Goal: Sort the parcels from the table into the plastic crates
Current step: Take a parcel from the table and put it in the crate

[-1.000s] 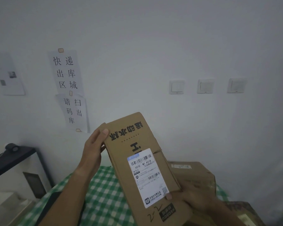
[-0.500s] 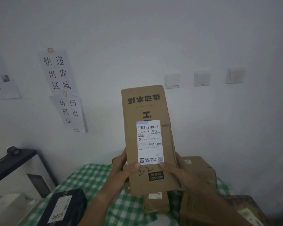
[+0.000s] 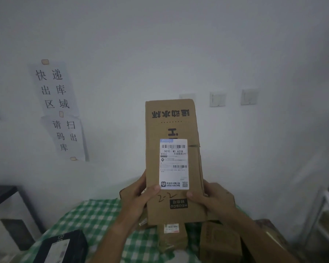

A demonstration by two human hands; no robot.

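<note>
A tall, narrow brown cardboard parcel [image 3: 174,160] is held upright in front of the white wall, above the far part of the bench [image 3: 95,221], which wears a green-and-white checked cloth. The left hand [image 3: 136,198] grips the parcel's lower left edge, thumb laid across the front face beside the bottom corner of the white shipping label [image 3: 173,164] and fingers wrapped behind. The right hand [image 3: 210,198] grips the lower right edge the same way, thumb on the front near the black printed patch, fingers curled round the back. The printed Chinese characters at the top of the parcel read upside down, while the label with its barcodes stands right way up; "2-2" is handwritten just below it.

On the bench below the held parcel lie more parcels: a small brown carton [image 3: 172,238] with a white sticker directly underneath, a squat brown box [image 3: 219,242] to its right, and a black flat box [image 3: 62,247] with a pale label at the near left. Two white paper signs [image 3: 59,111] with black characters are taped to the wall at the left, and pale wall switches [image 3: 217,99] sit to the right of the parcel's top. A dark shelf [image 3: 2,196] juts in at the left edge.
</note>
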